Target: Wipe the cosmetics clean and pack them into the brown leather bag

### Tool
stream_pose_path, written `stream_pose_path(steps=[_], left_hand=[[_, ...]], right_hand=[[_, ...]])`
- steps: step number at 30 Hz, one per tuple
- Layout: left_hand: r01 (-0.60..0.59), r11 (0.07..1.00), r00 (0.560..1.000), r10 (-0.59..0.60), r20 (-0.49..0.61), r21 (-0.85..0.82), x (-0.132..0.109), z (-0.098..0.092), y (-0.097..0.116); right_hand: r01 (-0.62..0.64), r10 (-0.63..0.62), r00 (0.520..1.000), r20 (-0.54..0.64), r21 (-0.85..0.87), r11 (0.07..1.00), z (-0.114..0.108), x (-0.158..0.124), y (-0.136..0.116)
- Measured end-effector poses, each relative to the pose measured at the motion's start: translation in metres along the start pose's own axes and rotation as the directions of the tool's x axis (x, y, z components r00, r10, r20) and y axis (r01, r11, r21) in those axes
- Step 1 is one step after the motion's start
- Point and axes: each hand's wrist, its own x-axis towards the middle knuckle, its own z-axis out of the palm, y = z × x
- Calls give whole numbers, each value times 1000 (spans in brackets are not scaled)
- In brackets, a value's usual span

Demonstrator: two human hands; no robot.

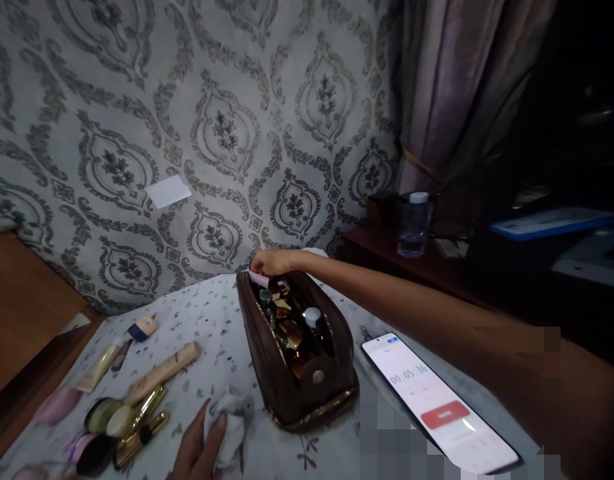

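Observation:
A brown toiletry bag (251, 347) with a gold zip stands unzipped on the bed sheet, packed with bottles, gold-coloured items and a white-capped bottle (313, 317). At its far end, my right hand (275, 262) reaches in with curled fingers at a pale pink, flat-looking item (259, 279); the fingertips are partly hidden. My left hand (201, 443), low in the view beside the bag, pinches a crumpled white cloth or tissue (231, 427) between thumb and fingers.
Left of the bag lie a beige tube (164, 373), gold lipstick-like tubes (149, 410), a green jar (103, 416), a pink sponge (57, 405) and other cosmetics. A phone (444, 407) showing a timer lies under my right forearm. A water bottle (415, 225) stands behind.

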Motion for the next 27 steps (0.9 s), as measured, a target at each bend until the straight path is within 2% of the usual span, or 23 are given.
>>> stream_pose_path(steps=[3,8,9,10,11,12,16,19,21,23,27], left_hand=[[86,996,996,-86,3,-25,0,0,3],[-67,997,995,69,75,-34,-4,0,17],[-92,995,992,95,87,-41,-6,-1,20],[-115,992,986,121,112,-53,-8,-2,24],[-143,987,979,152,133,-78,-9,-3,27],[-167,980,970,183,159,-106,-10,-4,30],[-223,955,936,266,231,-194,-13,-5,37],[-279,925,912,339,231,-259,-13,-6,38],[-368,898,894,412,173,-240,-12,-9,39],[-453,878,880,468,80,-153,-10,-15,41],[-492,870,871,492,-24,-24,0,-36,44]], right_hand=[[-44,42,995,-91,-18,999,-2,-4,-5],[-51,40,945,-324,-24,998,-5,-22,-21],[-40,32,921,-389,-14,999,-3,-28,-27],[-8,23,874,-485,32,999,0,-35,-32],[32,11,837,-546,68,997,4,-42,-38],[87,-16,821,-570,97,991,10,-50,-46],[366,-206,761,-615,146,919,49,-86,-83],[488,-314,765,-562,187,852,90,-109,-114],[534,-368,772,-519,215,817,118,-119,-131],[557,-401,788,-467,265,787,146,-123,-143],[502,-350,849,-397,397,768,195,-119,-154]])
